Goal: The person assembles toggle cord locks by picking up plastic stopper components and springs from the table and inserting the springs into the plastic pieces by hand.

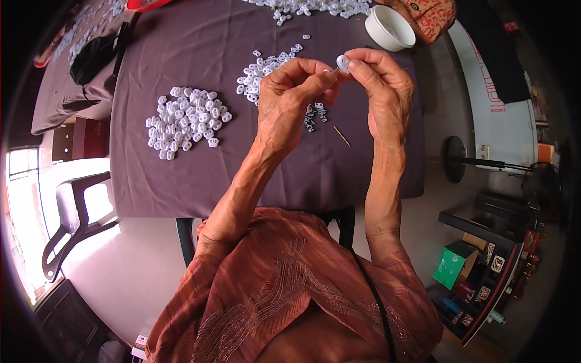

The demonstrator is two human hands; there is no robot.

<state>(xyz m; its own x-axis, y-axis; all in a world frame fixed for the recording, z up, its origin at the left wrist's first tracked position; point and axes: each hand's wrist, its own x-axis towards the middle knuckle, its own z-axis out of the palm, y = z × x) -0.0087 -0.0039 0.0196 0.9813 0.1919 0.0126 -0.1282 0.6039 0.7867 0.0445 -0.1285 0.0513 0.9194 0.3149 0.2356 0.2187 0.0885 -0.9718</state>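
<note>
Raised over the table, my two hands meet with their fingertips close together. My right hand (pixel 382 81) pinches a small oval white plastic piece (pixel 343 63) between thumb and fingers. Facing it, my left hand (pixel 293 88) is closed on a tiny grey metal piece (pixel 336 70), whose tip is at the white piece; its exact kind is too small to tell. Partly hidden behind my left hand lies a heap of white plastic pieces (pixel 249 81). Below the hands are several small dark metal pieces (pixel 310 124) and a thin brown stick (pixel 342 136).
Another heap of white pieces (pixel 186 120) lies left on the purple tablecloth (pixel 181 187). More pieces (pixel 308 6) are spread at the far edge. A white round bowl (pixel 390 30) and a patterned orange bag (pixel 426 15) stand far right. A dark chair (pixel 72 209) is at left.
</note>
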